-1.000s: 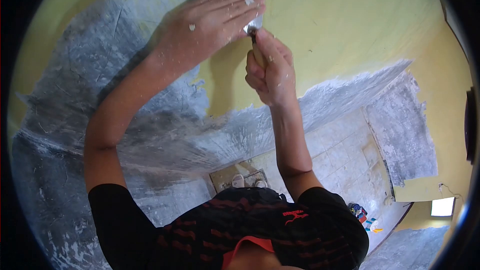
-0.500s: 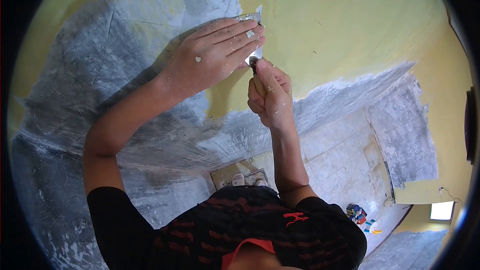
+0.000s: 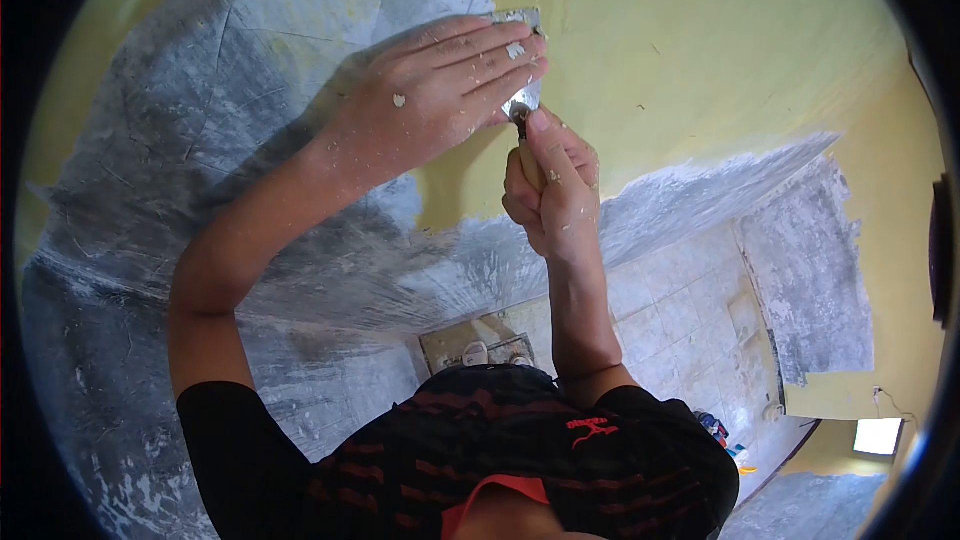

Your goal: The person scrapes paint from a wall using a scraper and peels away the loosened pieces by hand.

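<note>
My right hand is closed around the handle of a scraper, thumb up near the blade's neck. My left hand lies flat across the metal blade, fingers stretched out together and covering most of it. The blade's top corner and a shiny lower part show beside the fingers. The blade rests against the wall where yellow paint borders a grey bare patch. Paint flakes cling to the backs of both hands.
Below the yellow paint runs a grey scraped band of wall. A tiled floor lies beneath, with my shoes near the wall's foot. Partly hidden behind my shoulder are colourful items on the floor. A bright opening is at far right.
Both hands and the scraper have shifted slightly right and up in the view, still together. The view has also tilted a little, and my shoulder now covers more of the colourful items.
</note>
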Motion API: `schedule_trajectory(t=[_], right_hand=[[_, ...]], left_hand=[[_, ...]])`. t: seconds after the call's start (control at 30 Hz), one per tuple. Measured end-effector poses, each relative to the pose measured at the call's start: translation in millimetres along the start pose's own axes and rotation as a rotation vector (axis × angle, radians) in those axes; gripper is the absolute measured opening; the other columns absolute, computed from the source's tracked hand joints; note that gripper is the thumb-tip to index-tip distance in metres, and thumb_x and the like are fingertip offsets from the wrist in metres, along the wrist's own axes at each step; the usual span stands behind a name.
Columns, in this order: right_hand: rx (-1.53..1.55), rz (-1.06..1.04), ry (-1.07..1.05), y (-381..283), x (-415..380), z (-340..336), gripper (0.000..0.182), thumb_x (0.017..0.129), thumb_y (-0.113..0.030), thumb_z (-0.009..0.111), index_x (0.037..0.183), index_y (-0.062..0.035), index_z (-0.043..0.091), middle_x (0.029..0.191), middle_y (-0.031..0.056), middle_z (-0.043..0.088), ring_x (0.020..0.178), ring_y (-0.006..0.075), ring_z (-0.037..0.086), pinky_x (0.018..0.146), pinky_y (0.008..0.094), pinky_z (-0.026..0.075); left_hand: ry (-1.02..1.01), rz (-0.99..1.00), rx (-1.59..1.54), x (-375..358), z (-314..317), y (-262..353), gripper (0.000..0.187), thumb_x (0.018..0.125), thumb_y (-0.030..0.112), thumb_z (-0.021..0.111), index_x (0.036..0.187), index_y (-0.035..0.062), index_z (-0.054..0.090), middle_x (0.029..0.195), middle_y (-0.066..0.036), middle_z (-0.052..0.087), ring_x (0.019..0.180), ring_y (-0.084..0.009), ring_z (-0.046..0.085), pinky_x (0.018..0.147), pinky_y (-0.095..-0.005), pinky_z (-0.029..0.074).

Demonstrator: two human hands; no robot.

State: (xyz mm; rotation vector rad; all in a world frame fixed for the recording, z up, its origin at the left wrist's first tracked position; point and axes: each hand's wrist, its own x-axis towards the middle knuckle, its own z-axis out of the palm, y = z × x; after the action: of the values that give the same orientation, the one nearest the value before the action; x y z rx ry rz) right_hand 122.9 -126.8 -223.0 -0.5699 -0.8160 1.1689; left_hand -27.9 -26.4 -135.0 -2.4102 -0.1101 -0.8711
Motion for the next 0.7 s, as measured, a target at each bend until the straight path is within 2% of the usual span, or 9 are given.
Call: schedule_trajectory(t=[0.43,0.7], right_hand=[[-0.031,0.065,-0.032,-8.1,9.3,-10.7,0.036,0.118,-0.034,0.051,0.116,-0.0029,0.067,0.053,-0.0040,0.038,0.040,0.0042,0.026,0.037,0.0233,0.020],[-0.002,-0.044,-0.061,-27.6,29.1,14.7,0.031,0.117,-0.031,0.054,0.114,-0.0038,0.067,0.055,-0.0042,0.039,0.041,0.0045,0.025,0.037,0.0240,0.019]], left_hand=[[-0.015,-0.020,0.014,1.3,2.6,2.7,0.067,0.070,0.010,0.087,0.136,0.0090,0.075,0.143,-0.002,0.073,0.139,-0.0202,0.065,0.118,-0.0391,0.053],[0.033,0.007,0.095,27.9,-22.7,-25.7,0.068,0.069,0.007,0.087,0.136,0.0096,0.076,0.142,-0.002,0.074,0.139,-0.0211,0.066,0.118,-0.0396,0.054]])
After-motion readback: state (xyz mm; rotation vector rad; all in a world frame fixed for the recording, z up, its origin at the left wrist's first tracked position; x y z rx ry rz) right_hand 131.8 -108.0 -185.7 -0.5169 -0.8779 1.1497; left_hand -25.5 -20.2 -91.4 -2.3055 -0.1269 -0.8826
